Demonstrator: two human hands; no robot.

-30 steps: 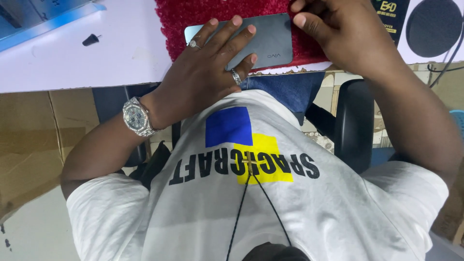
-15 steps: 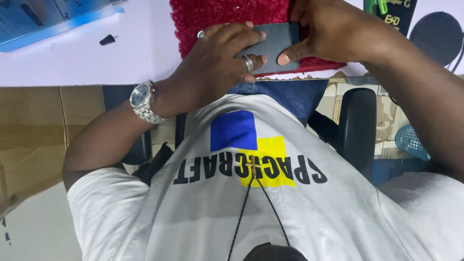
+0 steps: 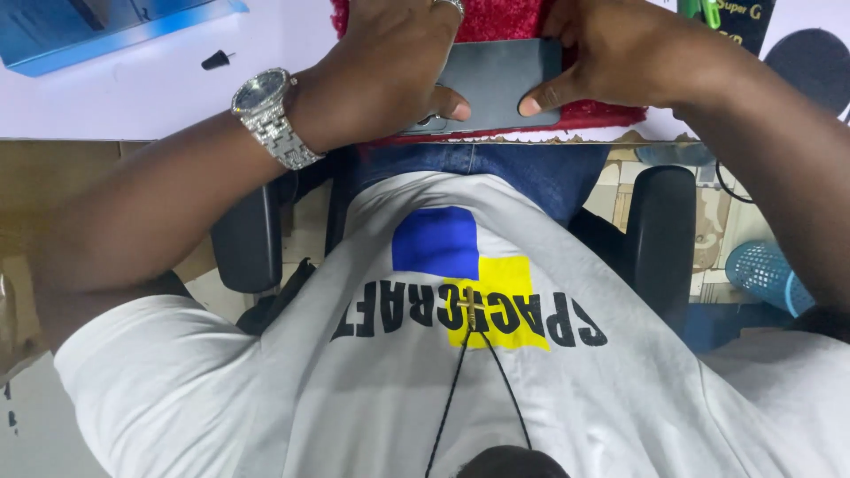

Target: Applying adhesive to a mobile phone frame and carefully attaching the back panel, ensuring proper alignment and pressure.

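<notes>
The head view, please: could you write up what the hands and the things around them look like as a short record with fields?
left hand: rests on the dark grey phone, thumb pressed on its near edge
right hand: grips the phone's right end, thumb on its back
phone: lies flat, back up, on the red mat
wrist: silver watch on the left arm
desk: white top with a blue box and a small black bit
floor: blue basket at the right
</notes>
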